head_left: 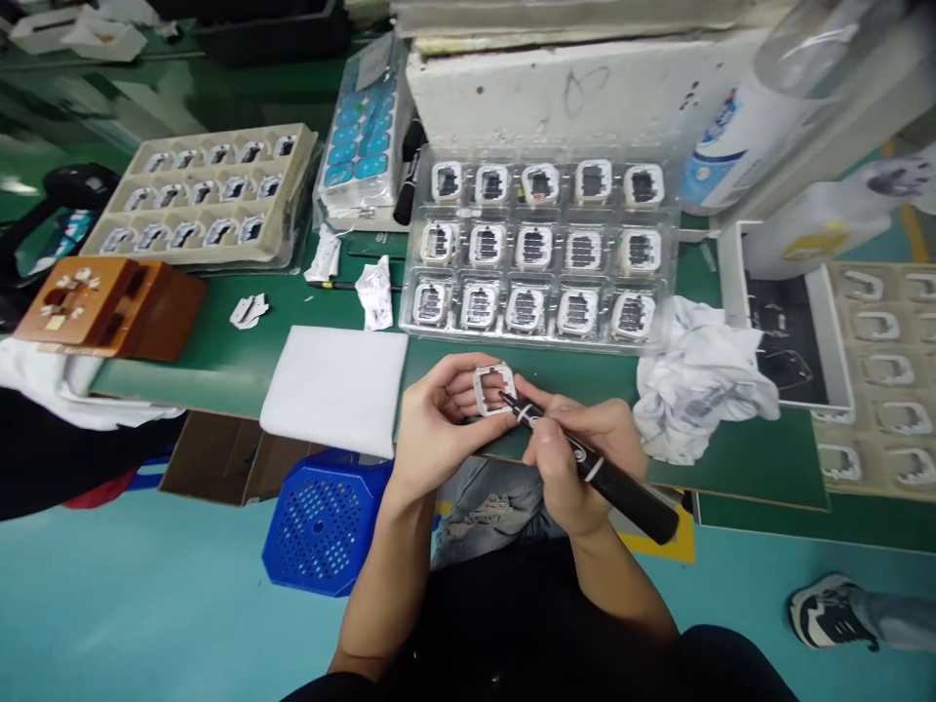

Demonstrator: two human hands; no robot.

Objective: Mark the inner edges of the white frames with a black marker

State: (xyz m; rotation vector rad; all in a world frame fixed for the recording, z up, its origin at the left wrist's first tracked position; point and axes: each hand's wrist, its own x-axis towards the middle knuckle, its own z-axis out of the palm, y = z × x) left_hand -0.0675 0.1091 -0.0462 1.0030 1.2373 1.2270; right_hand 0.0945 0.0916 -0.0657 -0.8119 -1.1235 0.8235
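My left hand (433, 421) pinches a small white square frame part (493, 388) just above the green table's (219, 346) front edge. My right hand (574, 450) grips a black marker pen (600, 473), and its tip touches the inner edge of the frame part. Just behind my hands lies a clear plastic tray (537, 255) holding three rows of the same white parts with dark centres.
A white foam pad (336, 388) lies to the left, a crumpled white cloth (702, 385) to the right. Further left are a beige tray of parts (205, 195) and a brown wooden jig (109, 304). More trays (888, 370) sit at right. A blue basket (326, 522) stands below.
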